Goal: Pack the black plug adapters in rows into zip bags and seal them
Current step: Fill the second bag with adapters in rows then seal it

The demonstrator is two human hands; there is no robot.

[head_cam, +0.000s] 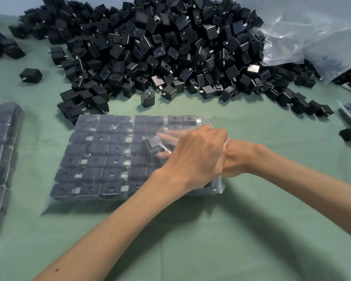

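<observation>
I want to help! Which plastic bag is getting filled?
The middle clear plastic zip bag, left hand and right hand at it; the packed left-edge bag lies untouched.

Bright, even light, probably from overhead. Soft arm shadows fall on the green surface (190, 250) toward its near edge. Glare streaks the zip bag (101, 159). The left hand (195, 155), the right hand (239, 159) and the plug adapter (152, 144) it pinches are motion-blurred. The surface's left edge bends and softens.

Table (211, 230): heap of adapters (160, 47) at back. Zip bag (101, 155) in front of it, centre, with rows packed inside. Filled bag (0, 149) at left edge. Loose bags (312, 33) back right. Right hand (239, 159) inside zip bag's right end, pinching one adapter (153, 144).
</observation>
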